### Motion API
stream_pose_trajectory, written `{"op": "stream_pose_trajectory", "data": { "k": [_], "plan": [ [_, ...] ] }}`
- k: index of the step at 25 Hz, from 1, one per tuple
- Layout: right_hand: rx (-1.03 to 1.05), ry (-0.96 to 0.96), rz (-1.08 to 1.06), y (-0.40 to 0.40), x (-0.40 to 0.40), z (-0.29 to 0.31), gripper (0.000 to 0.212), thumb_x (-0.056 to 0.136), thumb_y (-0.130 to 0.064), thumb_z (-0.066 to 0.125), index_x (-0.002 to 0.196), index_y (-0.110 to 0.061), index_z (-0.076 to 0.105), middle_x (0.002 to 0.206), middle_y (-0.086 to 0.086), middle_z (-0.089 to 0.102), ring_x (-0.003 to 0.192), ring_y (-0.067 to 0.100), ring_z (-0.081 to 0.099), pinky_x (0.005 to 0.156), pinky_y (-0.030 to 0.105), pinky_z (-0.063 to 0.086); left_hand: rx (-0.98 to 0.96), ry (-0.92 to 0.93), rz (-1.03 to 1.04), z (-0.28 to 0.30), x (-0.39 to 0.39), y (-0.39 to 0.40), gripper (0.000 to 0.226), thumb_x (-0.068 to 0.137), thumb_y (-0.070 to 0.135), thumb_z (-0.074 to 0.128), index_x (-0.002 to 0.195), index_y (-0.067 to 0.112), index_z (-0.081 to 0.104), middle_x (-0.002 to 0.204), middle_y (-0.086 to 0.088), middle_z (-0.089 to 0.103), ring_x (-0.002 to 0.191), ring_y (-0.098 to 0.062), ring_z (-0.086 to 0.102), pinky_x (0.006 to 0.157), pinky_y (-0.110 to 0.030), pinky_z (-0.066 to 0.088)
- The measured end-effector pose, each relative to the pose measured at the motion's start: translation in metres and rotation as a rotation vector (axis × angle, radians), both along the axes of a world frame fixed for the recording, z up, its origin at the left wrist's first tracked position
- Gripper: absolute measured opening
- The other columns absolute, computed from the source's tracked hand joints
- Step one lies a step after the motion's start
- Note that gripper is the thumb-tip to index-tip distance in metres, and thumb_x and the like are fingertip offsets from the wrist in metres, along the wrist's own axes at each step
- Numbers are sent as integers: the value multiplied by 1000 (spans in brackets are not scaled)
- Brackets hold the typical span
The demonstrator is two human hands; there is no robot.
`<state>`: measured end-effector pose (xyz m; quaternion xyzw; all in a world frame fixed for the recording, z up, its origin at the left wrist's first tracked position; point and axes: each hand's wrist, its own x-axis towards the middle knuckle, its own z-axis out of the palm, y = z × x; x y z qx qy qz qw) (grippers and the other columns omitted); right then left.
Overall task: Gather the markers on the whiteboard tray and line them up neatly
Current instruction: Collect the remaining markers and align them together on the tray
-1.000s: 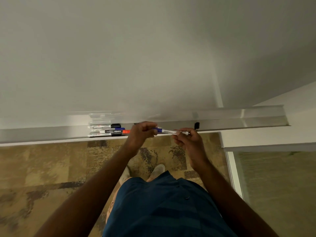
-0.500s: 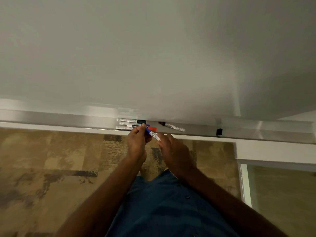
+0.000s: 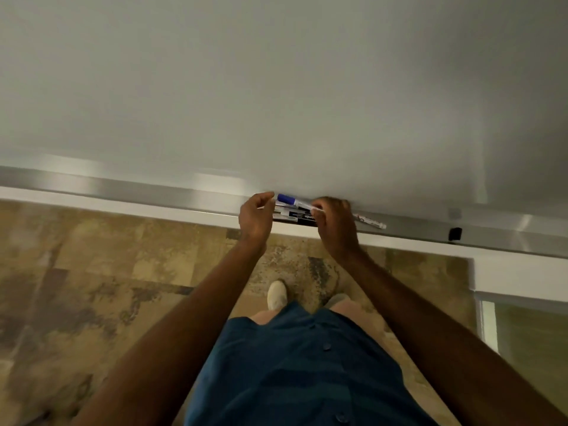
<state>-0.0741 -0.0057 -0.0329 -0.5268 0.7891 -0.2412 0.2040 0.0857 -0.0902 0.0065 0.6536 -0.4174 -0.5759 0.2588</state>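
Both hands, left (image 3: pixel 256 218) and right (image 3: pixel 333 224), pinch the blue marker (image 3: pixel 295 202) over the group (image 3: pixel 293 218) on the tray (image 3: pixel 123 192); next, seat it parallel, then fetch the stray marker (image 3: pixel 370 221) lying rightward.

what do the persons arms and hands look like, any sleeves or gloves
Both forearms are bare, with no sleeves in view. The left hand and the right hand wear no gloves; no rings or watch show. Below them is a dark blue buttoned shirt.

Tray (image 3: pixel 123 192) w/ markers (image 3: pixel 295 217)
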Motion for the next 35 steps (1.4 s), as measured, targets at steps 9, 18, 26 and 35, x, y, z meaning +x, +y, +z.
{"op": "stream_pose_trajectory", "data": {
  "k": [9, 18, 26, 35],
  "plan": [
    [-52, -2, -213, -9, 34, -19, 29, 97, -5, 56, 120, -10, 71, 123, 14, 64, 114, 33, 57, 98, 39, 48, -406, -376, -538, -22, 8, 12, 23, 97, 13, 59, 116, 16, 71, 120, -8, 67, 105, -21, 64, 92, -36, 54],
    [-155, 2, -527, 96, -78, -12, 25, 98, -21, 50, 107, -7, 69, 110, 12, 65, 108, 31, 58, 96, 36, 45, -838, -518, -1106, -31, -75, 30, 31, 94, 10, 51, 119, 14, 68, 121, -9, 66, 105, -29, 59, 90, -38, 50],
    [222, 87, -664, 152, -198, -6, 32, 99, -7, 52, 128, -5, 65, 150, 20, 45, 135, 40, 45, 112, 41, 36, -992, -822, -1425, -43, -154, 64, 34, 97, 14, 45, 129, 17, 57, 134, -9, 55, 116, -32, 56, 83, -44, 51],
    [350, 210, -523, 147, -227, 0, 24, 94, -10, 53, 102, -6, 75, 112, 20, 65, 105, 41, 61, 88, 47, 52, -955, -939, -1438, -48, -173, 71, 28, 96, 11, 43, 118, 13, 60, 124, -13, 58, 110, -33, 59, 81, -44, 52]
  ]
}}
